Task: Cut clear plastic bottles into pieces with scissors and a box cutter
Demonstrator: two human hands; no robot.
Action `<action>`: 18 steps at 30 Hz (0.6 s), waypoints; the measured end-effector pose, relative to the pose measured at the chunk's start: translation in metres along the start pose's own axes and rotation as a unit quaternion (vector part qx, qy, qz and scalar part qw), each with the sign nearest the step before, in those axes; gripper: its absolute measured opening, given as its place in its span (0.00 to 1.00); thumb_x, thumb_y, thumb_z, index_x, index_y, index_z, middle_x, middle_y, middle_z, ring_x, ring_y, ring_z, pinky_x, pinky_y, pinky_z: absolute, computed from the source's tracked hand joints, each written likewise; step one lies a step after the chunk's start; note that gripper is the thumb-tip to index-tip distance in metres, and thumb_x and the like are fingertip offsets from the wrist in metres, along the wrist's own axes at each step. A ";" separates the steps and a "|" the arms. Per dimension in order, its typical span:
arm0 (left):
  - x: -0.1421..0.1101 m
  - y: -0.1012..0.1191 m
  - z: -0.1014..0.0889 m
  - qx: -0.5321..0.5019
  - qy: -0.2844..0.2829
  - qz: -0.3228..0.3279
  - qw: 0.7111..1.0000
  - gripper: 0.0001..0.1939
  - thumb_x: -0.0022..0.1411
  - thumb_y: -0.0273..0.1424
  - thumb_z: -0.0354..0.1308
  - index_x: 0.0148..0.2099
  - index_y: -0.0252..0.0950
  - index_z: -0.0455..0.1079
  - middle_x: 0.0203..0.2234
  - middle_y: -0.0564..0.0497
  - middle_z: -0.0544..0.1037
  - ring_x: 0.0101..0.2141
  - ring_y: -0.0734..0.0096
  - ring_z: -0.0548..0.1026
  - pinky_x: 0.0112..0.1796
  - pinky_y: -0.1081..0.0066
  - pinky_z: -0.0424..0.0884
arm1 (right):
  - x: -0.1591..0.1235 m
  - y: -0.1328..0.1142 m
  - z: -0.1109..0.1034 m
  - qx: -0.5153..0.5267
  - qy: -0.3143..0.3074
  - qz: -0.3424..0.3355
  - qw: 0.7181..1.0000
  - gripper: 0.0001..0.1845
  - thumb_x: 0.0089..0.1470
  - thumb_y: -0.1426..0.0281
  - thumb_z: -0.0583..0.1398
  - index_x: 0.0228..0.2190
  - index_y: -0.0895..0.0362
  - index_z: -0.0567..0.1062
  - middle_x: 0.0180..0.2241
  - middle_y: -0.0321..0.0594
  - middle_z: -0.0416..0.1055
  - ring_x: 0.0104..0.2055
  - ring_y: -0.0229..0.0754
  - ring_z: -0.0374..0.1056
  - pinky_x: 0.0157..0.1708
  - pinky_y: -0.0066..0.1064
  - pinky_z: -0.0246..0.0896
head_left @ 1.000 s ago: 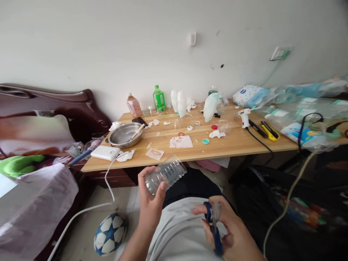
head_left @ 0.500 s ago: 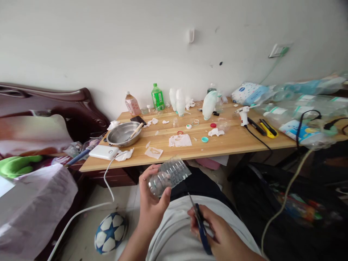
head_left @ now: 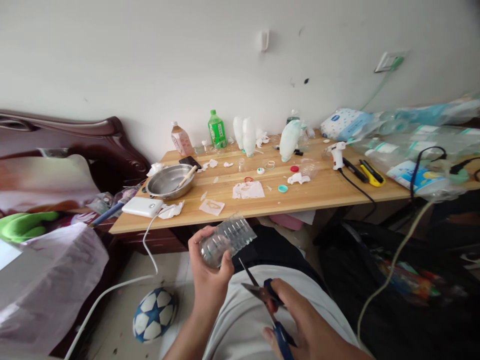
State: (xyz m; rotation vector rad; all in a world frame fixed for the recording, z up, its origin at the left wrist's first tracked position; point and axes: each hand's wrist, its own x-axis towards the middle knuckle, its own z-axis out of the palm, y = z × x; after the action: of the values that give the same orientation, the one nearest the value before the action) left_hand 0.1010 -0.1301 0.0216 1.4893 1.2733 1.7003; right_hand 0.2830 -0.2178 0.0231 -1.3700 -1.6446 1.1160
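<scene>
A clear, ribbed plastic bottle section (head_left: 237, 234), its cut end facing right, lies in my left hand (head_left: 210, 270). The fingers and thumb of that hand wrap round its closed end, above my lap. My right hand (head_left: 296, 315) grips a pair of scissors (head_left: 258, 292) with dark blue handles. The blades stand apart and point up and left, just below the bottle section without touching it.
On the wooden table (head_left: 180, 220) are a metal bowl (head_left: 165, 186), a white power bank (head_left: 142, 206), paper scraps (head_left: 248, 190), white-painted bottles (head_left: 290, 142), a glue gun (head_left: 337, 156) and a yellow cutter (head_left: 371, 174). A ball (head_left: 154, 316) rests on the floor.
The scissors have opened and swung left, closer to the bottle section. My left hand has shifted slightly left with the bottle section in it.
</scene>
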 end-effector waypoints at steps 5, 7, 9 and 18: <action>-0.002 -0.001 0.000 0.012 -0.010 0.029 0.999 0.20 0.61 0.32 0.63 0.53 0.43 0.62 0.50 0.46 0.68 0.52 0.63 0.69 0.52 0.63 0.67 | 0.003 -0.004 -0.001 -0.035 -0.051 0.029 0.998 0.08 0.49 0.67 0.63 0.33 0.54 0.70 0.33 0.38 0.72 0.34 0.42 0.69 0.36 0.30 0.66; -0.003 -0.001 -0.001 0.024 -0.014 0.043 0.999 0.20 0.61 0.32 0.63 0.53 0.43 0.62 0.50 0.46 0.67 0.55 0.61 0.67 0.55 0.60 0.63 | 0.003 -0.004 -0.001 -0.025 -0.041 0.031 0.998 0.08 0.51 0.66 0.62 0.35 0.54 0.71 0.34 0.39 0.73 0.35 0.42 0.70 0.38 0.30 0.67; -0.004 -0.003 -0.001 0.034 -0.019 0.053 0.998 0.20 0.61 0.31 0.63 0.53 0.43 0.62 0.51 0.45 0.67 0.56 0.59 0.66 0.57 0.57 0.61 | 0.002 -0.003 -0.001 -0.008 -0.026 0.025 0.999 0.09 0.52 0.66 0.61 0.37 0.55 0.73 0.34 0.40 0.74 0.36 0.43 0.70 0.40 0.31 0.68; -0.006 -0.003 0.004 0.105 0.005 0.121 0.987 0.24 0.55 0.26 0.65 0.52 0.43 0.62 0.51 0.44 0.65 0.53 0.56 0.67 0.53 0.56 0.64 | 0.001 0.004 0.001 0.036 -0.035 0.063 0.997 0.13 0.54 0.63 0.63 0.40 0.55 0.74 0.39 0.44 0.77 0.42 0.45 0.72 0.44 0.33 0.70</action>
State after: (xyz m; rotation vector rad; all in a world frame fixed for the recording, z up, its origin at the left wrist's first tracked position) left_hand 0.1057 -0.1327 0.0164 1.8239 1.3575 1.7696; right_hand 0.2832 -0.2166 0.0192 -1.4180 -1.5693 1.2974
